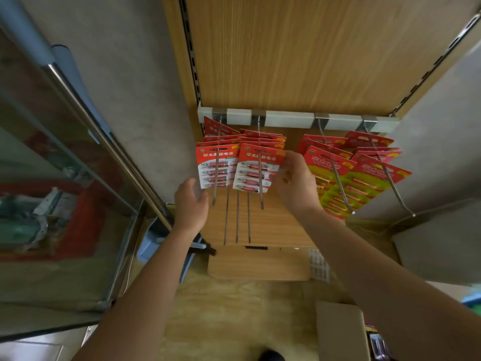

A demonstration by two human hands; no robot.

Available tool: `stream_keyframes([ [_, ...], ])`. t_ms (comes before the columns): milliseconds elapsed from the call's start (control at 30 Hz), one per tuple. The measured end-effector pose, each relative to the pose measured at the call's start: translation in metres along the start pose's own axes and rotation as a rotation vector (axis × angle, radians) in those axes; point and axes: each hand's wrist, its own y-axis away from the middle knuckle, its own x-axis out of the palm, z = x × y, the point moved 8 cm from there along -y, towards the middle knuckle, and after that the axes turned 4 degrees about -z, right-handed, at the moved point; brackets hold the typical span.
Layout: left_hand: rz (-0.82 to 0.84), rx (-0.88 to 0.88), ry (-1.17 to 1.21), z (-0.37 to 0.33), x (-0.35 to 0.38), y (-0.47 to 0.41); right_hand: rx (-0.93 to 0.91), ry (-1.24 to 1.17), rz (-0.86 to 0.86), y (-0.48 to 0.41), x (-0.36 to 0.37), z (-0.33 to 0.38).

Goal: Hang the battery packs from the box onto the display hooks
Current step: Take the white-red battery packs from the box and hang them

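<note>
Left: glass-fronted cabinet with silver metal frame (78, 178), standing against a grey textured wall (140, 87). Centre: light wood-grain back panel (312, 48) edged by black slotted metal uprights (191, 61). Below: blue plastic object (151, 246), white slotted plastic basket (318, 264), pale wood-pattern floor (234, 308).

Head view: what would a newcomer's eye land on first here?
Red-and-white carded battery packs crowd the two left metal display hooks, and red-and-yellow packs fill the two right hooks, all under a wood-grain back panel. The right hand touches the right edge of the front pack on the second hook; the left hand hovers open below.
</note>
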Motion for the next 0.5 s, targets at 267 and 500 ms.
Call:
stream_keyframes([
  [267,0.123,0.116,-0.323,0.021,0.016,0.079,0.102,0.168,0.201,0.066,0.013,-0.070],
  [500,0.323,0.260,-0.538,0.025,0.079,0.167,0.263,0.252,0.298,0.141,-0.024,-0.162],
])
